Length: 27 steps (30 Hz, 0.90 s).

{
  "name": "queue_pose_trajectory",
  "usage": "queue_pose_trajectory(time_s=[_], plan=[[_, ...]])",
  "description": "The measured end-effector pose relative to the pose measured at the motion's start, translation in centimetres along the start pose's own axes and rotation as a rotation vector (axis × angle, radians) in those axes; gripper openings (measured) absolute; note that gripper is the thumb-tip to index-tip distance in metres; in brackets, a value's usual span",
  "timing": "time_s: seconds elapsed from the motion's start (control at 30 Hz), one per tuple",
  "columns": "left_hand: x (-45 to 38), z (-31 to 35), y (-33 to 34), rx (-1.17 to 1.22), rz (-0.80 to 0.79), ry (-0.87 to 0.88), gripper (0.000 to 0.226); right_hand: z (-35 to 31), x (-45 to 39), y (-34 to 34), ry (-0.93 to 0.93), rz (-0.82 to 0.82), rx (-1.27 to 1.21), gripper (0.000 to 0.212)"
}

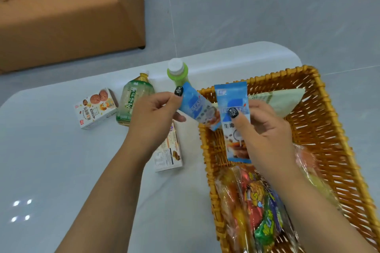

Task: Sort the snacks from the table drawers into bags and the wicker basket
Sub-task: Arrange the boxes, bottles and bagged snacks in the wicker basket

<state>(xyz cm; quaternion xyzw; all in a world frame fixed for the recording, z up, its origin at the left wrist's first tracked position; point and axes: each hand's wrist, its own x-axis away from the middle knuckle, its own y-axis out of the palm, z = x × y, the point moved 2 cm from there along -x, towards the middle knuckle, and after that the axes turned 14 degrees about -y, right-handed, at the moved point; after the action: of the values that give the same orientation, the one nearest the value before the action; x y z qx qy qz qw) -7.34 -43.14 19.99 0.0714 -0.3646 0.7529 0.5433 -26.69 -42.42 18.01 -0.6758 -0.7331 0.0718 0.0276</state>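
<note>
Nearest me, the front of the wicker basket (337, 135) holds a heap of bright snack packs (260, 207) in clear and coloured wrappers, lying lengthwise against its left wall. The basket sits on the right side of the white counter (51, 150), its far corner close to the counter's rounded edge.

Just beyond the heap, my right hand (265, 129) hovers over the basket. Its grip is a pinch, thumb on the front, holding a blue sachet (234, 121) upright above the basket's left half. My left hand (152, 115) is over the counter just left of the basket; its grip pinches a second blue sachet (199, 109), tilted so that its lower end crosses the basket's left rim, close beside the first.

Under my left wrist a white box (168, 150) lies flat on the counter, partly hidden. Farther left lies a small biscuit box (95, 108), and just beside it a tea bottle (133, 98) with a green label, on its side. Behind my left hand stands a bottle with a white cap and green collar (177, 70). At the far end of the basket a pale green packet (281, 99) leans toward the back right corner.

Past the counter is grey floor (267, 6), and at far left a large brown cardboard box (72, 16).
</note>
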Motion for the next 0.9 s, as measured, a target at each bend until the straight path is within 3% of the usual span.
queue_pose_trajectory(time_s=[0.17,0.37,0.47,0.57,0.63,0.73,0.9], plan=[[0.3,0.3,2.5,0.138,-0.162,-0.092,0.028,0.3,-0.7,-0.5,0.188,-0.211,-0.221,0.018],[0.4,0.2,6.6,0.289,-0.202,-0.189,0.019,1.6,-0.1,-2.2,0.276,-0.186,-0.262,0.030],[0.5,0.0,8.9,0.222,-0.247,-0.192,0.021,2.0,0.5,-5.5,0.224,0.024,0.001,0.030],[0.0,-0.9,11.3,0.099,-0.249,-0.201,0.019,0.9,1.3,-10.1,0.029,0.480,0.381,0.031],[-0.2,-1.4,13.1,0.014,-0.305,-0.183,0.016,1.2,1.5,-12.2,0.013,0.575,0.501,0.031],[0.3,-1.4,16.0,-0.138,-0.448,-0.111,0.016,3.8,1.4,-13.0,0.142,0.344,0.682,0.022],[-0.5,-1.3,18.8,-0.377,-0.476,0.003,0.052,7.1,0.8,-11.9,0.122,0.053,0.960,0.030]])
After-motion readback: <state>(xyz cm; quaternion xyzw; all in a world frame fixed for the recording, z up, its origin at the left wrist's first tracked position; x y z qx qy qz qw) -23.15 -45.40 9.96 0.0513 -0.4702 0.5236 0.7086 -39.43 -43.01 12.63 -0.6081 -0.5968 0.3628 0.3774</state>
